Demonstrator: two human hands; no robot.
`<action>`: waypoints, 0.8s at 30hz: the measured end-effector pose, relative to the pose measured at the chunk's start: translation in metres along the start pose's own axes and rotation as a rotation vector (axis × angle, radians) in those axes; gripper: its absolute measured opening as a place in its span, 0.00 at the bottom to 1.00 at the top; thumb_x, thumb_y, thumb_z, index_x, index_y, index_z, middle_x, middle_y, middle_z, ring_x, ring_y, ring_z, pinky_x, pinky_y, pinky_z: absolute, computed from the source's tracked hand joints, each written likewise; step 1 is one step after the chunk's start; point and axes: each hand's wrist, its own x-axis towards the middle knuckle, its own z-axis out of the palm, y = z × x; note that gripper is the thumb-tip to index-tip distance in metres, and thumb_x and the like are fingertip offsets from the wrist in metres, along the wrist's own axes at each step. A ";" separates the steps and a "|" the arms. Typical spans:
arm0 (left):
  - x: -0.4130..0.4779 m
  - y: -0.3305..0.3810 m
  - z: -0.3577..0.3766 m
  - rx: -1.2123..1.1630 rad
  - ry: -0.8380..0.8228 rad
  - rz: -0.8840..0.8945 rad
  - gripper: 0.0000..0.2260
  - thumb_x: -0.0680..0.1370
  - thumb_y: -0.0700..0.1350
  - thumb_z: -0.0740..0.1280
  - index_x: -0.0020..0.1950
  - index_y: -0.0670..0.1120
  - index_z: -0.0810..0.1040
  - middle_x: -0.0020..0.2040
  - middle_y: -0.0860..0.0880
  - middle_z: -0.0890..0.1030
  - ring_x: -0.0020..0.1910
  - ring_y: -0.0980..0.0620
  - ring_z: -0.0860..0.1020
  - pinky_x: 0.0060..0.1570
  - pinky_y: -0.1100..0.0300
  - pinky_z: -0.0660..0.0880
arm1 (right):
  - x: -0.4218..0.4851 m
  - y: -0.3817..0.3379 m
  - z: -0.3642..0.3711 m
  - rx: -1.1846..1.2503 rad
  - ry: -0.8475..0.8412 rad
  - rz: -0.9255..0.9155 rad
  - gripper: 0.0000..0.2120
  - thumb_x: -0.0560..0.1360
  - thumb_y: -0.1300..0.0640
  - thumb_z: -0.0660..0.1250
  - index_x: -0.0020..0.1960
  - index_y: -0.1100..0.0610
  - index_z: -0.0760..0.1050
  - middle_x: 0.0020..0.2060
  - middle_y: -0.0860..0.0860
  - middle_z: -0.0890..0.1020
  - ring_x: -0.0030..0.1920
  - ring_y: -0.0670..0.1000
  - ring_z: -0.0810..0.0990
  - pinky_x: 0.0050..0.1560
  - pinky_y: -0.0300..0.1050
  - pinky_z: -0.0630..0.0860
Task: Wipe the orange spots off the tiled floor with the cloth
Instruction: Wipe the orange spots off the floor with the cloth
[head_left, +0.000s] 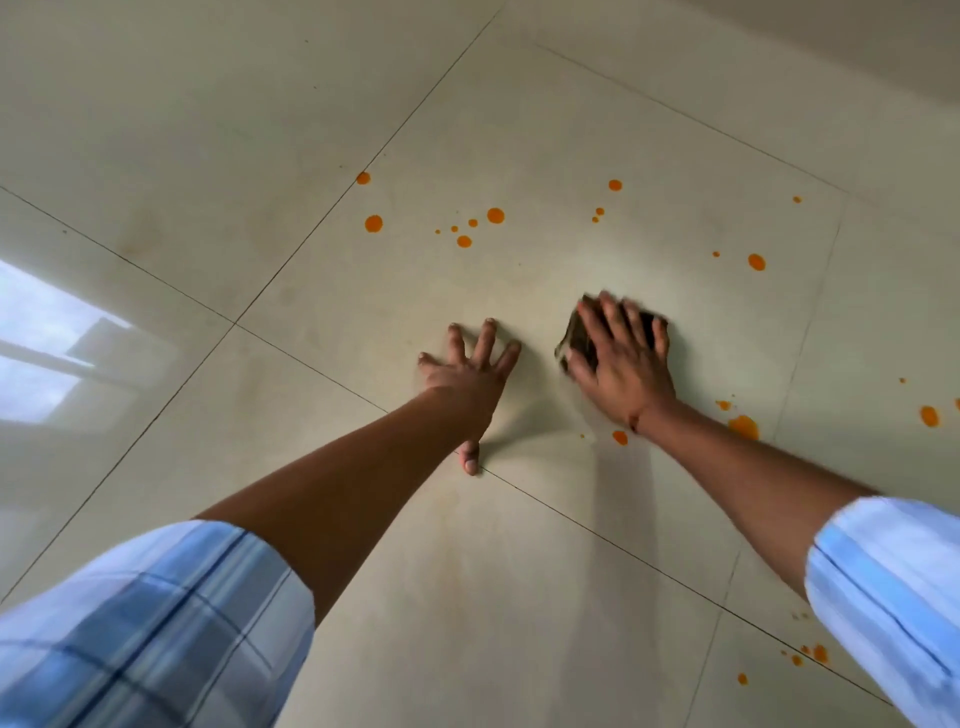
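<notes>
My right hand (621, 358) presses flat on a dark, crumpled cloth (574, 336) on the cream tiled floor (519, 571); most of the cloth is hidden under the palm and fingers. My left hand (470, 371) rests on the tile to its left, fingers spread, holding nothing. Orange spots lie scattered beyond both hands, such as one spot (373, 223) and another (495, 215) and one at the far right (756, 262). A larger orange smear (744, 427) and a small spot (620, 437) sit beside my right wrist. More spots (820, 653) lie near my right sleeve.
Large glossy tiles with thin dark grout lines (291, 260) cover the whole view. A bright window reflection (47, 353) shines on the floor at the left. A pale wall base (831, 31) runs along the top right.
</notes>
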 end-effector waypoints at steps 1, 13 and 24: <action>0.001 0.000 0.000 0.000 -0.010 -0.003 0.69 0.57 0.52 0.83 0.75 0.51 0.29 0.74 0.44 0.26 0.74 0.33 0.35 0.66 0.31 0.60 | 0.017 -0.004 -0.002 0.008 -0.002 0.057 0.31 0.78 0.39 0.53 0.78 0.48 0.55 0.79 0.52 0.56 0.78 0.57 0.52 0.75 0.64 0.47; 0.006 -0.002 0.001 0.042 -0.004 0.005 0.71 0.54 0.55 0.83 0.75 0.52 0.29 0.74 0.44 0.26 0.73 0.31 0.34 0.64 0.30 0.60 | -0.053 -0.023 0.009 0.036 -0.001 0.146 0.32 0.78 0.39 0.53 0.78 0.49 0.56 0.78 0.53 0.57 0.78 0.58 0.54 0.74 0.64 0.47; 0.002 0.059 0.004 0.390 0.135 0.134 0.59 0.66 0.51 0.78 0.77 0.47 0.33 0.76 0.40 0.31 0.75 0.32 0.38 0.70 0.33 0.50 | -0.075 0.053 0.001 -0.022 -0.026 0.122 0.31 0.79 0.39 0.54 0.79 0.49 0.55 0.78 0.53 0.57 0.77 0.58 0.56 0.74 0.63 0.50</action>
